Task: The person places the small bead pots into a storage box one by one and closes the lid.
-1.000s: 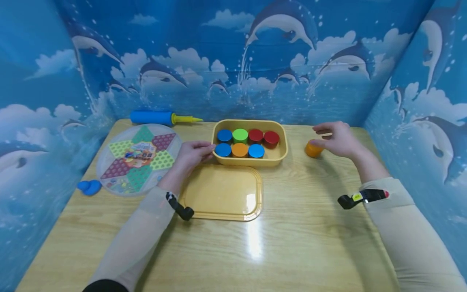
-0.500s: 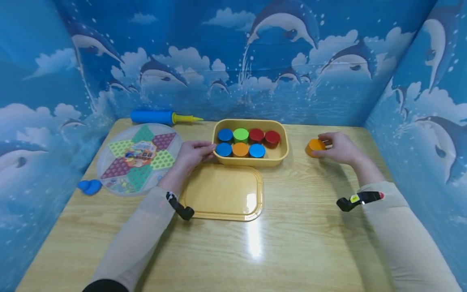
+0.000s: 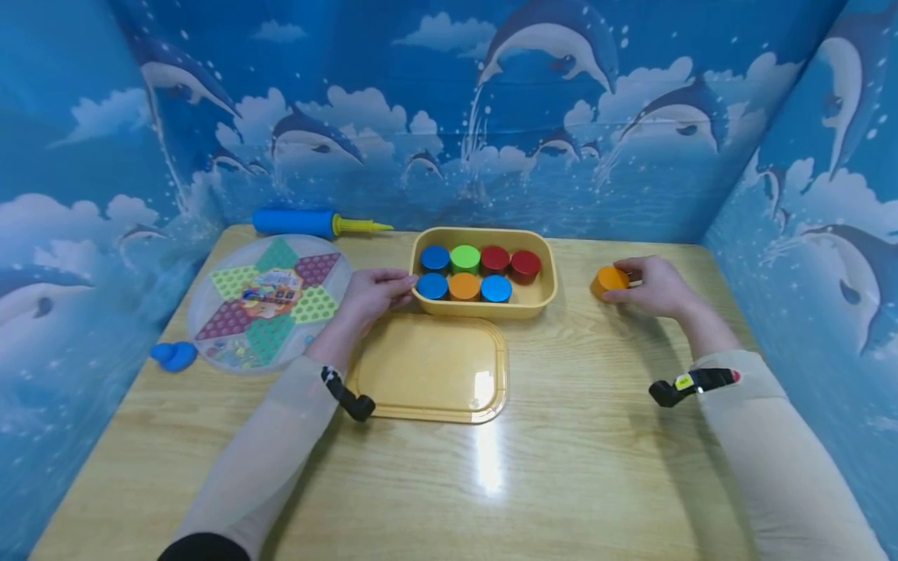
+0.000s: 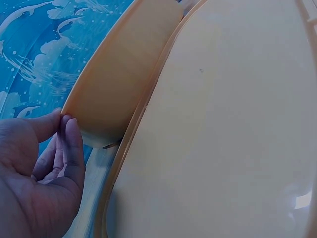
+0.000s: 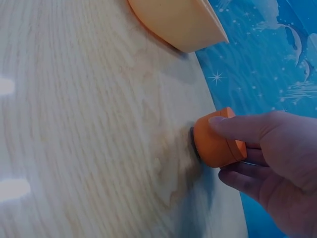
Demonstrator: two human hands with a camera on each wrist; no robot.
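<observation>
At the right of the head view, my right hand [image 3: 655, 287] pinches a small round orange lidded pot [image 5: 210, 141] between thumb and fingers. In the right wrist view the thumb lies along the pot's near side, and the fingers are at its far side. My left hand [image 3: 375, 294] pinches the left end of the rim of a yellow plastic tub [image 3: 484, 310], thumb on top in the left wrist view. Inside the tub sit several similar pots: blue [image 3: 496, 288], lime green [image 3: 465, 258], dark red [image 3: 525, 266] and orange [image 3: 464, 287].
A flat yellow lid [image 3: 428, 366] lies in front of the tub. To the left are a round Chinese checkers board [image 3: 270, 304] and a small blue object [image 3: 174, 356]. A blue hand pump [image 3: 295, 223] with a yellow nozzle lies along the back edge, before a dolphin-print curtain [image 3: 449, 117].
My right hand has come down from above the orange pot and taken it between thumb and fingers. My left hand stays at the tub's rim.
</observation>
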